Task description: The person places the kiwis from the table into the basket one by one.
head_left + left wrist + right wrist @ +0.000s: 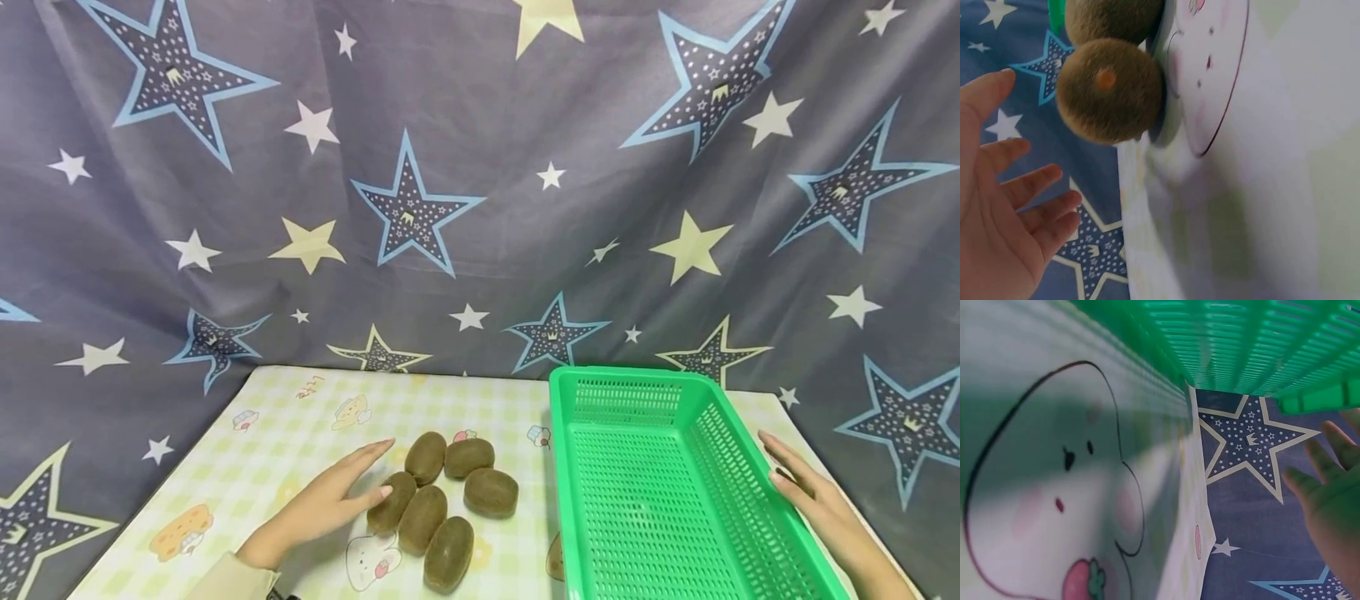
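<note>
We see the left hand [318,508], its grip apart with fingers [1034,185] extended, just beside six fuzzy brown oval kiwis [426,512] clustered on the green-and-white checked desk [262,442]. Right of them stands a green perforated plastic rectangular basket [561,475]; we find the right hand [821,504] near its right side, grip likewise apart.
</note>
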Demonstrator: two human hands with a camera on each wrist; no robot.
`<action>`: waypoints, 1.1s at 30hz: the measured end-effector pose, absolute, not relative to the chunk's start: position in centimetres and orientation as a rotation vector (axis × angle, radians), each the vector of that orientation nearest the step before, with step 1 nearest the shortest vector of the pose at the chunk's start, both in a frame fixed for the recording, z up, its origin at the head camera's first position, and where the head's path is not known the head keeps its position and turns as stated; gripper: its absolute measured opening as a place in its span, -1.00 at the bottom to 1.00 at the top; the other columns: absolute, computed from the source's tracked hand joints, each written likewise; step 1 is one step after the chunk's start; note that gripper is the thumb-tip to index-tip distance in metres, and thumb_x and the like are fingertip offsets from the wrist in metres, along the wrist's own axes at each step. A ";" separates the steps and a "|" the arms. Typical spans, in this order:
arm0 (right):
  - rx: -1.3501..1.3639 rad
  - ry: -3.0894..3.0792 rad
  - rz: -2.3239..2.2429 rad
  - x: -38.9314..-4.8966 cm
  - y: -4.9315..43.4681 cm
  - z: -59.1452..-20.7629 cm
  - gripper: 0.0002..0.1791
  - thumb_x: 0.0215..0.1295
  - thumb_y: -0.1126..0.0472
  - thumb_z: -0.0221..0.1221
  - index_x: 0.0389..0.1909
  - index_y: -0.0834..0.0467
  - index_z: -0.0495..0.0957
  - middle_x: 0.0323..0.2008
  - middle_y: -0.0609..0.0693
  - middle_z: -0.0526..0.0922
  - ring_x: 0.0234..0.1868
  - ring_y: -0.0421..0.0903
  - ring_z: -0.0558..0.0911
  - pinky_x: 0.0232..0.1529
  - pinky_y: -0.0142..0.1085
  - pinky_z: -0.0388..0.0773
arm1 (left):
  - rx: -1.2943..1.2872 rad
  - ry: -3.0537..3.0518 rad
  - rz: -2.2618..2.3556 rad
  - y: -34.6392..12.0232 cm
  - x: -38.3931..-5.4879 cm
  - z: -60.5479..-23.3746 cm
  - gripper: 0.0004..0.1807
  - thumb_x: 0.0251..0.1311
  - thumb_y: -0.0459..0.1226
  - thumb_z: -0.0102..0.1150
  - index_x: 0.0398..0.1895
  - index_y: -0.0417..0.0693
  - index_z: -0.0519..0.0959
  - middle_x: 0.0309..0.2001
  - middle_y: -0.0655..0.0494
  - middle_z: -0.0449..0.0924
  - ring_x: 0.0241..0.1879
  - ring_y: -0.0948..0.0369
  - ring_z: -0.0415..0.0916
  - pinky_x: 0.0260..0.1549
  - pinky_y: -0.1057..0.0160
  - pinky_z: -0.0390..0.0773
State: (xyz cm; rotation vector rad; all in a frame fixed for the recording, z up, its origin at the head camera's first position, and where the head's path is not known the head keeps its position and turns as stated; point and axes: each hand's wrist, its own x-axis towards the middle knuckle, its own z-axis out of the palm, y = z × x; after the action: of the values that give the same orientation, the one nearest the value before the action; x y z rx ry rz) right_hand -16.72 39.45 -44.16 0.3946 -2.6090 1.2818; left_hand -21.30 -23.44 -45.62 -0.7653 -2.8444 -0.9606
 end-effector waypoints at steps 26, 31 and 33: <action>0.355 -2.532 1.611 -16.8 38.6 -44.4 -0.37 0.45 0.29 -0.10 0.48 0.01 -0.03 0.46 -0.32 -0.07 0.29 -0.62 -0.18 0.23 0.24 -0.64 | -1.101 -2.777 -1.454 -23.7 -22.3 -48.3 -0.18 0.07 -0.13 0.34 0.38 -0.15 0.23 0.33 -0.21 0.24 0.23 0.12 0.33 0.09 0.38 0.40; 0.343 -2.518 1.642 -16.8 38.4 -44.5 -0.38 0.46 0.28 -0.11 0.48 0.05 -0.03 0.42 -0.41 -0.04 0.31 -0.60 -0.19 0.25 0.18 -0.66 | -1.135 -2.775 -1.510 -24.0 -22.6 -48.2 -0.18 0.04 -0.15 0.37 0.37 -0.16 0.24 0.29 -0.20 0.31 0.16 0.26 0.38 0.06 0.37 0.43; 0.370 -2.509 1.621 -16.9 38.4 -44.6 -0.38 0.46 0.30 -0.12 0.48 0.08 -0.04 0.41 -0.43 -0.03 0.32 -0.60 -0.19 0.30 0.09 -0.65 | -1.130 -2.783 -1.520 -24.0 -22.7 -48.1 -0.18 0.03 -0.15 0.38 0.36 -0.17 0.26 0.27 -0.18 0.35 0.13 0.27 0.40 0.06 0.37 0.43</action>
State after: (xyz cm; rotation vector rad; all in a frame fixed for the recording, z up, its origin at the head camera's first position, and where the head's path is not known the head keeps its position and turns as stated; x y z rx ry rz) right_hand -16.90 38.36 -44.58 0.3702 -2.5094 1.6211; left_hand -22.70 -24.04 -48.09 -1.1299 -2.7828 -1.5202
